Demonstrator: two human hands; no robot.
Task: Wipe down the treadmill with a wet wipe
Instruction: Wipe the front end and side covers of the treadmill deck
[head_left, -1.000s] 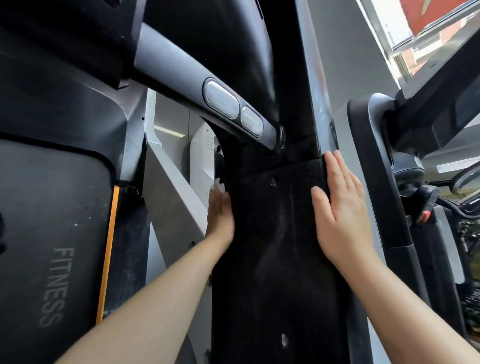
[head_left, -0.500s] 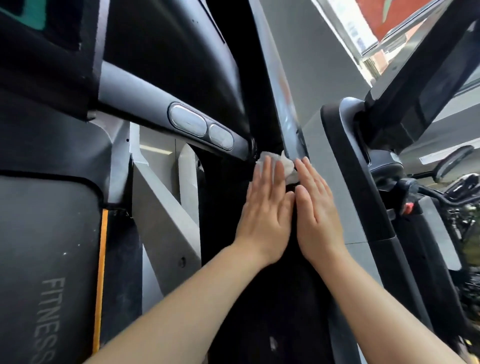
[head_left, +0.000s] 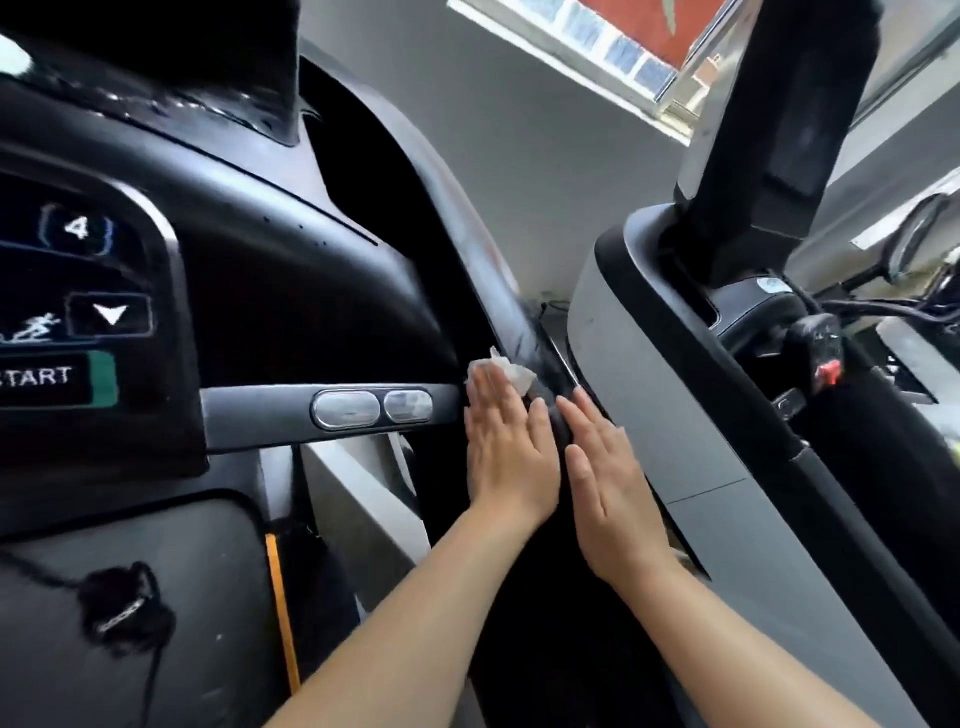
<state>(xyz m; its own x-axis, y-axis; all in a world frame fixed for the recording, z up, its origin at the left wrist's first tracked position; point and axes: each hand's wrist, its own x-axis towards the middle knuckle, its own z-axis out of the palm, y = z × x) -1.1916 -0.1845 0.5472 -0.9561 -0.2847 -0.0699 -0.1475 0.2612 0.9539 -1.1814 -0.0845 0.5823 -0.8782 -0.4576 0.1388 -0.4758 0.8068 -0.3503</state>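
- Under the left hand, at the top of the dark upright post, sits the wet wipe: white, crumpled, showing past the fingertips where the post meets the grey handlebar.
- Left hand: fingers straight and together, palm flat, pressing the wipe to the surface. No curl round it.
- Right hand: flat, fingers straight, lying on the right edge of the same post, just beside the left hand; it holds nothing and touches no wipe.
- Change over the last second: the hands were spread to opposite edges of the post, lower down, with the wipe barely showing at the left edge. They are now side by side and higher, at the junction with the handlebar.
- View has also tilted up: the console with its START key and the two oval sensor pads on the handlebar now fill the left of frame.
- Judgement: the post face looks largely covered; the stroke has reached its upper end. Handlebar, sensor pads and console appear not yet wiped, so the task is only partly done.
- Beyond: a neighbouring machine in grey and black stands right of the post, window above.
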